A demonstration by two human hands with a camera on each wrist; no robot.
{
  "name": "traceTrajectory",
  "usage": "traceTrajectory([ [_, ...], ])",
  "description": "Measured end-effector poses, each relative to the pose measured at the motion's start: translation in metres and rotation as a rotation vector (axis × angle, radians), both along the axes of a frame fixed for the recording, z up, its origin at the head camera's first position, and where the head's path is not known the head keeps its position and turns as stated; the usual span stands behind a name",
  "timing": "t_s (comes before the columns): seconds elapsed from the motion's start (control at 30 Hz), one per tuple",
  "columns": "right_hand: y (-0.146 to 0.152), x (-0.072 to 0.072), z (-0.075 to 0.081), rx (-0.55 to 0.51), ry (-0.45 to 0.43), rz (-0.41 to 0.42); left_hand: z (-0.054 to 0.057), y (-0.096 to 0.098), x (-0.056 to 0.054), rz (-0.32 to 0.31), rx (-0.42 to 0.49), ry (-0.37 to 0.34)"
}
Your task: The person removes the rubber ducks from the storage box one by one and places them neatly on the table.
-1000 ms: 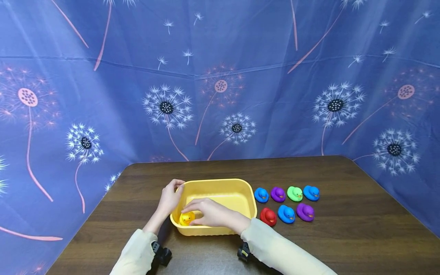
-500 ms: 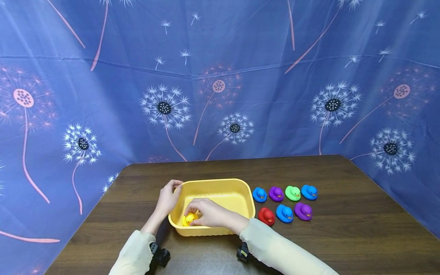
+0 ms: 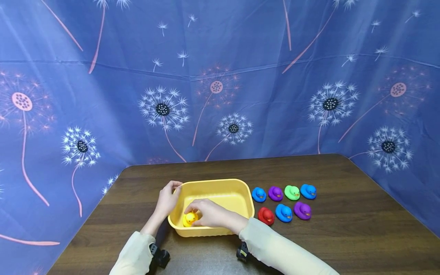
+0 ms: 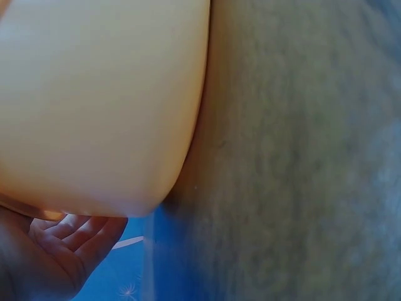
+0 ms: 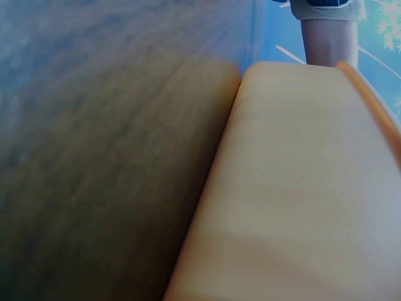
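A yellow rubber duck [image 3: 190, 219] sits in the near left corner of a yellow plastic basin [image 3: 240, 204]. My right hand [image 3: 211, 213] reaches over the basin's near side and pinches the duck, thumb on its right and fingers curled over its far side. The basin's wall hides this hand from the right wrist camera. At the left end, my left hand [image 3: 168, 198] holds the basin by its rim. In the left wrist view, the fingers [image 4: 94, 241] of that hand lie against the outside of the basin wall [image 4: 94, 113].
To the right of the basin stand two rows of rubber ducks: blue, purple, green [image 3: 292, 193] and blue behind; red [image 3: 266, 216], blue and purple in front. The brown wooden table [image 3: 343, 229] ends at a blue dandelion-print cloth [image 3: 275, 95]. Both wrists wear black cameras.
The right hand's fingers have closed in on the yellow duck, which has shifted slightly right within the basin. The left hand keeps its place on the rim. The head view has turned a little.
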State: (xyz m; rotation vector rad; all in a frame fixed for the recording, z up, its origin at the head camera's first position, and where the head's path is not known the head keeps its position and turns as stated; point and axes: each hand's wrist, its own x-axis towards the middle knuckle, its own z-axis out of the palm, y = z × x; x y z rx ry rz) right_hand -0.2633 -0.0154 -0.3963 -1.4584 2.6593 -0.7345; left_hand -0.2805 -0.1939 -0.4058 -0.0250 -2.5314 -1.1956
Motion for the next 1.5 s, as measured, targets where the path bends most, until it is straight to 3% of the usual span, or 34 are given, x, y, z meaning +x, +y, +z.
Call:
traceTrajectory([
  [0.57,0.004,0.001,0.002,0.014,0.08,-0.001,-0.006,-0.002,0.001,-0.004,-0.012,0.019],
  [0.77,0.013,0.001,0.005,-0.003,0.091,0.006,-0.002,0.0,0.002,-0.027,-0.028,0.045],
  [1.5,0.066,-0.008,0.01,-0.106,0.021,-0.074,-0.002,-0.002,0.0,-0.014,-0.039,0.072],
])
